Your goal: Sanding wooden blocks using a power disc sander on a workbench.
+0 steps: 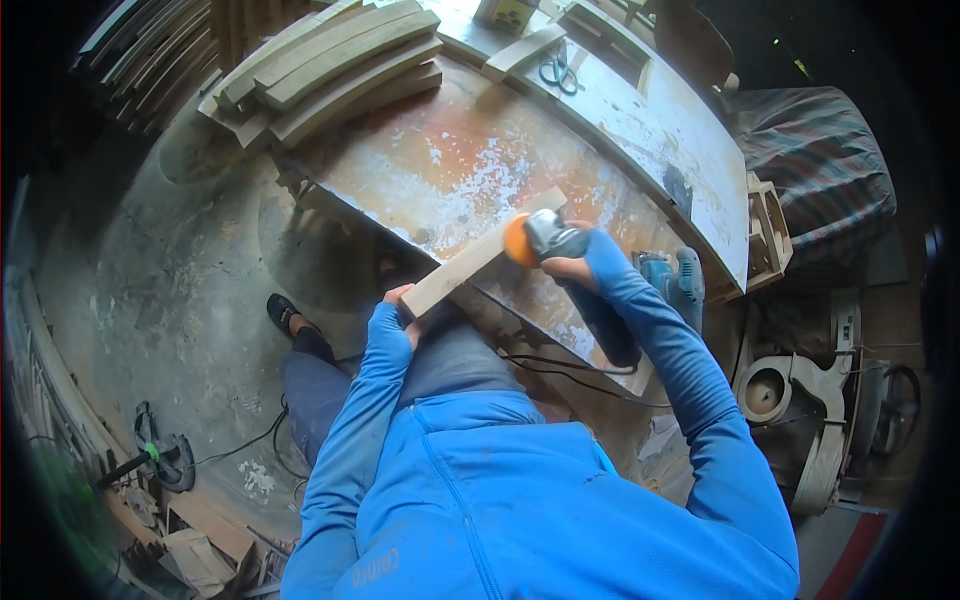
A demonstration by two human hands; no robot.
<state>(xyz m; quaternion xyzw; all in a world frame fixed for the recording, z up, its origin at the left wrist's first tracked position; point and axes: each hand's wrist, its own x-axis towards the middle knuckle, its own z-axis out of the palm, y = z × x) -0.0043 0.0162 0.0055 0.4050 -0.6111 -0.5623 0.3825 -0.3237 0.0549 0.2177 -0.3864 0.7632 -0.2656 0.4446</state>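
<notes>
While my right hand (588,266) grips the angle grinder (556,236), my left hand (402,312) pinches the wooden bar (468,262) by its end!
I'd keep the orange disc (517,241) flat, strokes even.

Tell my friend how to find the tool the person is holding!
Find the big patchy table. Over it, the right hand holds a silver-headed tool at a wooden strip. Look for its round orange disc; the blue tool nearby shows none.
</notes>
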